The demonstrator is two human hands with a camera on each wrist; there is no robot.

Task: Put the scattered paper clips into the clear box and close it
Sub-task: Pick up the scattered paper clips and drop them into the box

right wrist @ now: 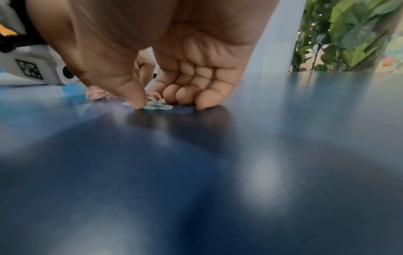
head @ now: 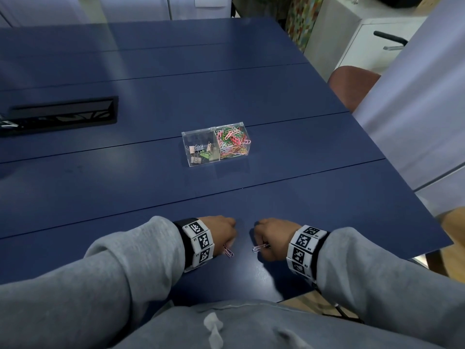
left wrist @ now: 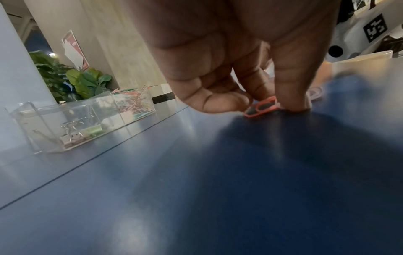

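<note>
The clear two-part box [head: 198, 137] stands mid-table; its right half is heaped with coloured paper clips [head: 232, 142] and its left half holds binder clips [head: 198, 153]. I cannot tell how its lid stands. Near the table's front edge, my left hand [head: 222, 231] curls knuckles up, and thumb and forefinger pinch a pink paper clip [left wrist: 261, 107] against the tabletop. Beside it, my right hand [head: 271, 235] is curled too; its thumb tip presses a pale green paper clip [right wrist: 158, 107], and a pink one [head: 260, 247] sticks out below the hand.
A black cable slot [head: 63, 117] is set into the blue table [head: 151, 192] at the far left. A brown chair [head: 352, 84] stands past the right edge, with a white cabinet [head: 364, 41] behind. A leafy plant [left wrist: 82, 81] stands beyond the box.
</note>
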